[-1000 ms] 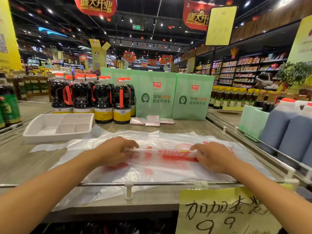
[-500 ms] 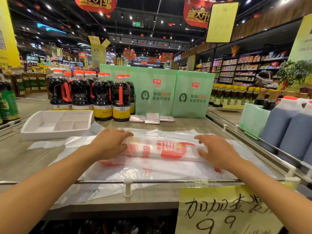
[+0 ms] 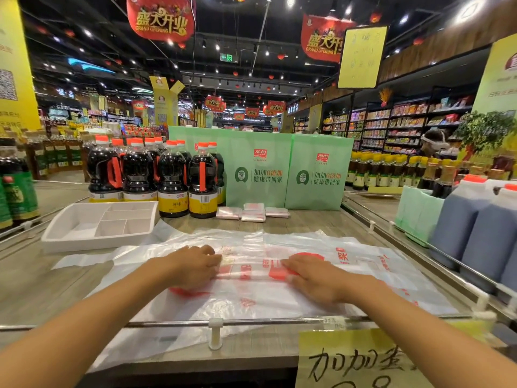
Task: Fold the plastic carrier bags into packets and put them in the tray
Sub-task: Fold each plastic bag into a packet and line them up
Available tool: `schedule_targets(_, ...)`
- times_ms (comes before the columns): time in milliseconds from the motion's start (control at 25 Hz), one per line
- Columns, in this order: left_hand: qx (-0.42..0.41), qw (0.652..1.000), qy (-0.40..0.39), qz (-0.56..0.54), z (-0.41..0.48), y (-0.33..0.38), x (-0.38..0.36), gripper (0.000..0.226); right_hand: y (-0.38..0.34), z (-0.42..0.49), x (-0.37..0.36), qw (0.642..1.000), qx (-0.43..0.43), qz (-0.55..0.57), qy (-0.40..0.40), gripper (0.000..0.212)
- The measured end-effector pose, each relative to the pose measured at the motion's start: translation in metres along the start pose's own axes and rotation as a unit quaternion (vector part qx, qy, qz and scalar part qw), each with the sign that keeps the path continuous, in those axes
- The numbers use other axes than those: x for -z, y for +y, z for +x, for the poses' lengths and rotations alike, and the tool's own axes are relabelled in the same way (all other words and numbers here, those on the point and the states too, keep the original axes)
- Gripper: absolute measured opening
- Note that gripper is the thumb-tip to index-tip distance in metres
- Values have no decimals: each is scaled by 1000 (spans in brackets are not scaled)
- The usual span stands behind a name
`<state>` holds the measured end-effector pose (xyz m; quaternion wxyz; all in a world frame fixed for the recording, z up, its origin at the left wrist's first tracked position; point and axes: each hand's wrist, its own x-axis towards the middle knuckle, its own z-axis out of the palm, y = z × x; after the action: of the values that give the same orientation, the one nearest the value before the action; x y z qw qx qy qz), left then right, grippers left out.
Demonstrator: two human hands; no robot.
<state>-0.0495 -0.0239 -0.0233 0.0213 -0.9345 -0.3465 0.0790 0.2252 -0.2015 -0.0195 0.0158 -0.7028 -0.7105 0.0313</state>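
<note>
Plastic carrier bag [image 3: 251,268], folded into a long narrow strip with red print, is lying across a spread-out layer of other bags [image 3: 279,303] on the wooden counter [image 3: 42,289], and both hands are bearing on it. The left hand [image 3: 193,268] is covering the strip's left end, its fingers [image 3: 215,260] lying close together and bending down over the plastic; whether they are pinching it cannot be told. The right hand [image 3: 316,278] is pressing the right end, its fingers [image 3: 293,266] lying straight, together and flat. A bare stretch of strip is showing between the two sets of fingertips. Out beyond the left fingers and to their left, the white divided tray [image 3: 98,243] is sitting on the counter. Three folded packets [image 3: 253,214] are lying well beyond the fingertips, just in front of green cartons [image 3: 251,141] and beside dark sauce bottles [image 3: 173,180]
</note>
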Motion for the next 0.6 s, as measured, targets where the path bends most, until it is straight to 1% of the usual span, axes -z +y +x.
schedule_targets(40, 9, 1000, -1, -3, 1, 2, 3, 57, -7, 8, -2, 1000, -3, 1, -14, 60)
schedule_targets(120, 15, 999, 25, -21, 5, 12, 8, 44, -13, 22, -6, 999, -18, 5, -26, 64)
schedule_targets(240, -33, 992, 62, -101, 10, 38, 21, 41, -14, 33, -4, 999, -35, 9, -34, 62)
schedule_targets(320, -51, 989, 55, -127, 20, 54, 21, 38, -16, 36, -2, 998, -42, 10, -38, 60)
schedule_targets(520, -60, 985, 57, -148, 40, 69, 6, 50, -20, 43, -6, 997, -63, -12, -41, 60)
schedule_targets(600, -50, 992, 31, -115, 42, 61, -2, 55, -17, 46, -12, 997, -63, -14, -47, 62)
